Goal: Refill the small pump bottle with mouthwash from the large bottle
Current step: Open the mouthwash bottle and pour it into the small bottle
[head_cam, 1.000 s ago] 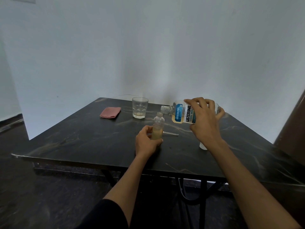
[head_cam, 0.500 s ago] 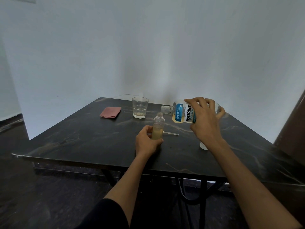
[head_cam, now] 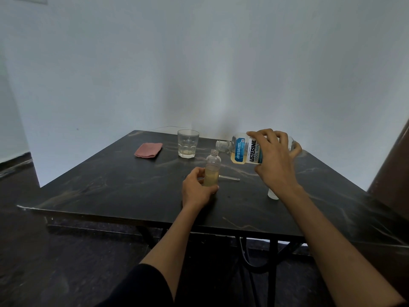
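So that nothing spills, the left hand [head_cam: 197, 189] is gripping the small clear half-filled bottle [head_cam: 211, 171] upright on the dark marble table [head_cam: 110, 185] while the right hand [head_cam: 273, 160] is clasping the large tipped labelled mouthwash bottle [head_cam: 242, 150], neck just above its mouth

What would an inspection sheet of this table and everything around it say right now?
Surface: dark marbled table, no spills seen.
Job's things: small bottle upright, uncapped, about half full of yellowish liquid; large bottle tipped on its side in the air, mouth open, near the small bottle's neck; no stream visible.
Clutter: glass with a little liquid; pink cloth; thin tube lying behind the small bottle; white cap, partly hidden by the right wrist.
Hands: left hand grips the small bottle's base; right hand holds the large bottle.
Cables: dark cable hanging under the table.
Surroundings: plain white wall, dark floor.
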